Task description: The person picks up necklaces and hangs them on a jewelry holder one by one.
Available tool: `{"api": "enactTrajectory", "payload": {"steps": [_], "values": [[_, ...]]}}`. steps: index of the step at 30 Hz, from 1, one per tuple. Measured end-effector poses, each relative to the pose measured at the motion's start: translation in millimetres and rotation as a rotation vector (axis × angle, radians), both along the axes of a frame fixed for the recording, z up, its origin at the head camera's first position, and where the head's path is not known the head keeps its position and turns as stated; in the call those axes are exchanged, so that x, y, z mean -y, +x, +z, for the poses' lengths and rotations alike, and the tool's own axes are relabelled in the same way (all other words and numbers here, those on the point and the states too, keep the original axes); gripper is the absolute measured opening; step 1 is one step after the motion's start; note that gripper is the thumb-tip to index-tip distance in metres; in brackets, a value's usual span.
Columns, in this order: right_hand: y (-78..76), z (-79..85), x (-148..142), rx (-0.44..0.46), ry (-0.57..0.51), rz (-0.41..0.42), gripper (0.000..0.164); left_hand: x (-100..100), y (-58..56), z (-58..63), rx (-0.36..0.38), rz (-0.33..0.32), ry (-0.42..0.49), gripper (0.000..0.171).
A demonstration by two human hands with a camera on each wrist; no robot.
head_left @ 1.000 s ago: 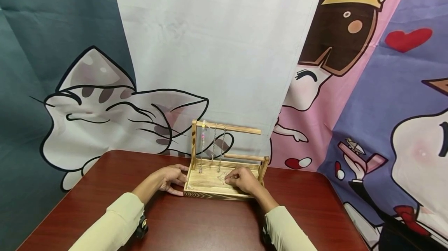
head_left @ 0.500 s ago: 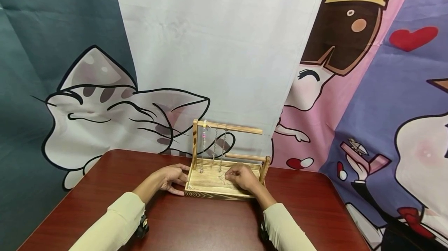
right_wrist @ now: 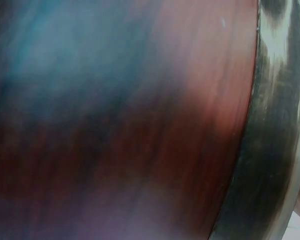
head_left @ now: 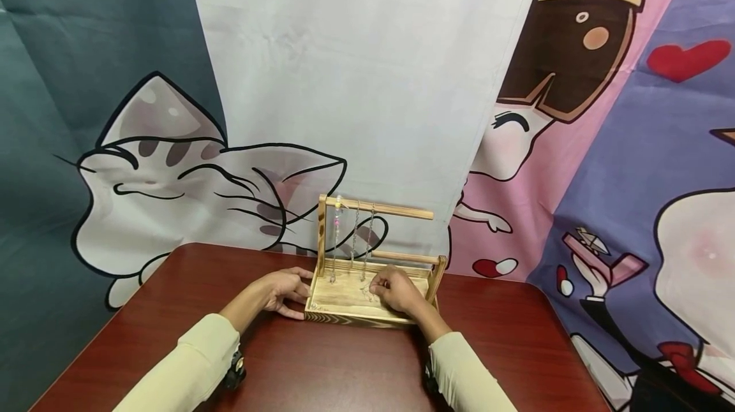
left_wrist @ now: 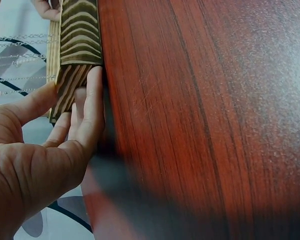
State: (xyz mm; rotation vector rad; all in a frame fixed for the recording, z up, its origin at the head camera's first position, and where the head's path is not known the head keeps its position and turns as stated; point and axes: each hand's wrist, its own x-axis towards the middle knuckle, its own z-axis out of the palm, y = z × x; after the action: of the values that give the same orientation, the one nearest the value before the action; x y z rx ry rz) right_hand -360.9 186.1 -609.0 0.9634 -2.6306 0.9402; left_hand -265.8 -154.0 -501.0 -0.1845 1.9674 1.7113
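A wooden jewelry stand (head_left: pixel 344 317) has a shallow tray, an upper bar and a lower bar. My left hand (head_left: pixel 282 291) holds the tray's left end; in the left wrist view its thumb (left_wrist: pixel 40 102) is at the rim and its fingers lie against the end and lower edge. Over the tray, my right hand (head_left: pixel 396 289) pinches a thin silver chain (head_left: pixel 367 294) that lies loosely on the tray floor. On the upper bar hang a beaded strand (head_left: pixel 337 233) with pink and yellow beads and two silver chains (head_left: pixel 370 240). The right wrist view shows no clear fingers.
The stand rests on a dark red wooden table (head_left: pixel 344 367) near its far edge. Small clear pieces (head_left: pixel 314 307) lie in the tray's front left corner. Behind hangs a cloth backdrop (head_left: pixel 402 80) with cartoon figures.
The right fingers have shifted very slightly over the tray, and the thin chain's loose part lies a little differently. The left hand keeps its place. The whole head view has drifted slightly.
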Motion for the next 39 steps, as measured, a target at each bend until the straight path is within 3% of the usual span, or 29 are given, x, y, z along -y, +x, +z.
{"api": "enactTrajectory", "payload": {"steps": [5,7,11,18,21,26,33,39], "values": [[4.4,3.1,3,-0.082,0.034,0.026,0.017,-1,-0.8,0.6,-0.004,-0.007,-0.003,0.066],[6.8,6.1,3,-0.074,0.041,0.024,0.017,-1,0.1,0.3,-0.005,-0.004,-0.004,0.066],[11.3,13.3,2,0.033,0.038,-0.008,0.013,0,1.6,-0.9,-0.006,-0.007,-0.006,0.065],[47.3,66.9,10,0.216,-0.02,-0.028,0.01,1,1.5,-1.1,0.0,-0.004,-0.005,0.065],[49.8,69.8,9,0.226,-0.027,-0.032,0.011,1,0.9,-1.5,-0.004,-0.011,-0.003,0.065],[47.0,66.4,4,0.169,-0.077,0.012,0.01,0,-0.1,-2.3,-0.006,-0.013,-0.004,0.064],[48.5,72.2,6,0.265,-0.037,-0.068,0.007,0,-0.7,-2.9,-0.001,-0.002,-0.001,0.064],[50.0,73.4,8,0.275,-0.022,-0.094,0.008,0,1.6,-2.0,-0.006,-0.004,-0.004,0.063]]}}
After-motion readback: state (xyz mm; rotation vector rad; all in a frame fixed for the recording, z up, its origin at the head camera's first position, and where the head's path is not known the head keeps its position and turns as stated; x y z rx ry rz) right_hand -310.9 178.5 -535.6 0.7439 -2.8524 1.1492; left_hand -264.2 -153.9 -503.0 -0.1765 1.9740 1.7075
